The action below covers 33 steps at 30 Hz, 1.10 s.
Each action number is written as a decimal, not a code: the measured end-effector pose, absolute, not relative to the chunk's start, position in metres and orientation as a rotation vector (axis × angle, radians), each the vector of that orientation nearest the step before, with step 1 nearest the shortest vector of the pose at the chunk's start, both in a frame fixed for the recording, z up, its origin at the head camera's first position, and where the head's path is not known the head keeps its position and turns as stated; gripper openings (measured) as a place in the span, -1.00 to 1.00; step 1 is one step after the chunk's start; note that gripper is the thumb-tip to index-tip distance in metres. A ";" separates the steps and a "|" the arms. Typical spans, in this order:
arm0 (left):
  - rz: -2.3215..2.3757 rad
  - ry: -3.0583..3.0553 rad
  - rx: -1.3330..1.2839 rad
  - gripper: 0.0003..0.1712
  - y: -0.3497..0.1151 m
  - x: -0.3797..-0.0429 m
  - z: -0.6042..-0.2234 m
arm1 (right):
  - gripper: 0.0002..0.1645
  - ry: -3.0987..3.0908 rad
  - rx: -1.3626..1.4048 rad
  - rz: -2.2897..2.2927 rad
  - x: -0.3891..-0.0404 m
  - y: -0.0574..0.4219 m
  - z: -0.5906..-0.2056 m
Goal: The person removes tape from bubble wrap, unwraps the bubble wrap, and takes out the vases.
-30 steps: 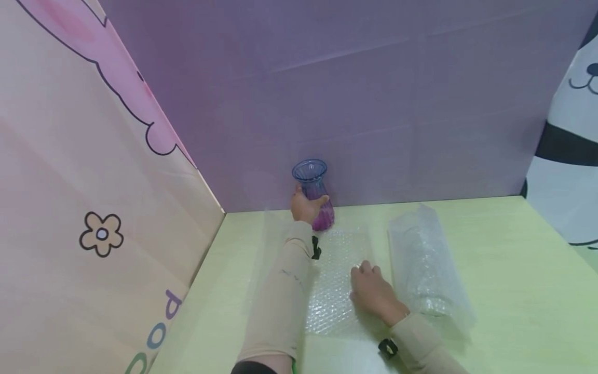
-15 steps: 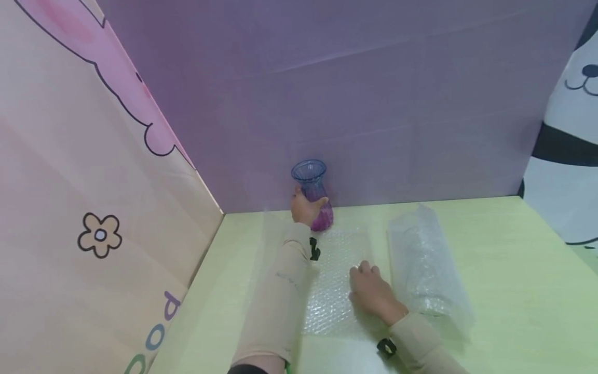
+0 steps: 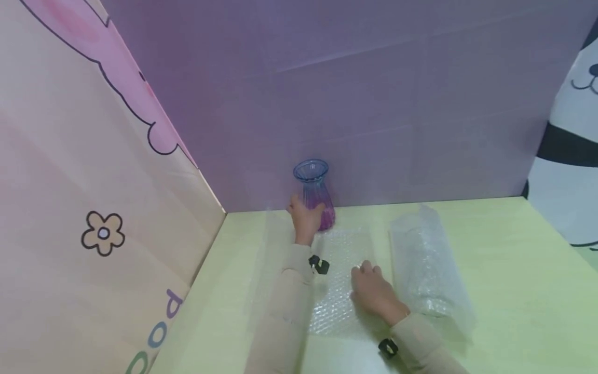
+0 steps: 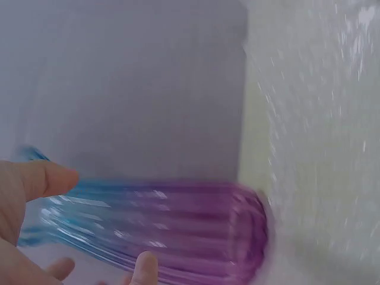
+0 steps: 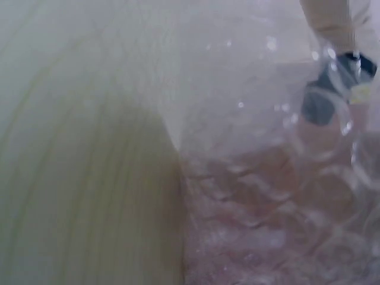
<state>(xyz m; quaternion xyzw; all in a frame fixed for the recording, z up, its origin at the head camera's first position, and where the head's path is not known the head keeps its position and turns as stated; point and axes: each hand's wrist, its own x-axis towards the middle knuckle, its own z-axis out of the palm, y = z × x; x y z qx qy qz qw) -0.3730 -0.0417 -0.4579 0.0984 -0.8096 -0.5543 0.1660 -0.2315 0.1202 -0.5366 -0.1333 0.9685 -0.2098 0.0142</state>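
Note:
A glass vase (image 3: 326,198), blue at its flared rim and purple at its base, stands upright by the back wall. My left hand (image 3: 304,221) is in front of it, thumb and fingers spread around its near side; in the left wrist view the fingers are loose over the vase (image 4: 178,214) and not closed round it. A sheet of bubble wrap (image 3: 334,306) lies flat before the vase. My right hand (image 3: 376,295) grips its right edge with curled fingers. Bubble wrap (image 5: 249,178) covers much of the right wrist view, blurring the fingertips.
A roll of bubble wrap (image 3: 427,270) lies to the right of my right hand on the pale yellow-green table (image 3: 518,291). The purple back wall (image 3: 374,130) rises directly behind the vase. A cartoon-printed wall (image 3: 154,228) borders the left side.
My left hand has loosened from the vase and drawn slightly back and down toward me. The vase stays where it was. My right hand has kept still on the bubble wrap.

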 end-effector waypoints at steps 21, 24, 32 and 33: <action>-1.029 -2.947 -0.113 -0.51 -0.049 -0.298 -0.494 | -0.63 3.044 -0.438 -0.637 -0.230 0.118 -0.528; -0.910 -3.043 -0.098 -0.44 -0.048 -0.296 -0.499 | -0.61 3.047 -0.433 -0.631 -0.230 0.119 -0.530; -0.671 -3.133 -0.063 -0.29 -0.047 -0.290 -0.506 | -0.61 3.034 -0.437 -0.628 -0.230 0.120 -0.531; -0.657 -3.144 -0.064 -0.28 -0.047 -0.289 -0.507 | -0.62 3.032 -0.435 -0.627 -0.230 0.120 -0.531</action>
